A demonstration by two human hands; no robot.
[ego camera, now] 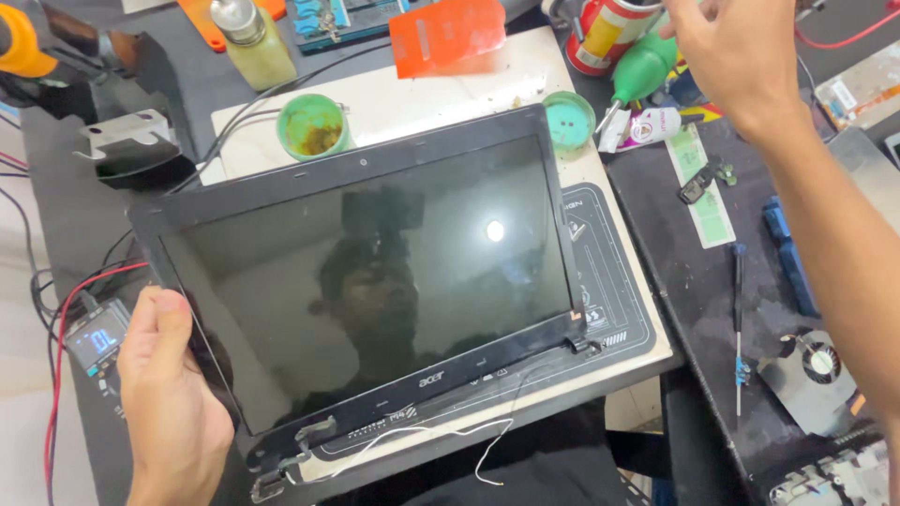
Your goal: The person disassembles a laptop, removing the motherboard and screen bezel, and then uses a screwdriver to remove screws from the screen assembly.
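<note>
So the laptop screen (375,281) is lying face up and a bit skewed on the white mat (441,98), dark glass up, hinges and a loose white wire (441,433) hanging off the near edge of the bench. Its near-left corner pokes out past the mat, and the far edge sits right up against two little green tubs, one (314,126) at the far left and one (569,122) at the far right corner, so not much slack up there. On the right there's a strip of bare mat before the dark bench (684,290) starts, and that's your only real sliding room. Your left hand (169,394) is gripping the screen's left edge, thumb on top of the bezel and fingers tucked under where you can't see them. Your right hand (736,52) is well away from the screen, up at the far right over a green blower (642,67) and a red-and-yellow can (605,33); it's cut off by the frame top, so can't tell if it's holding anything or just hovering. Further out on the right you've got a screwdriver (739,319) and a small fan (817,364), and by your left wrist a little meter (94,337) with red leads. The glass reflection mostly hides what's on the panel surface itself.
</note>
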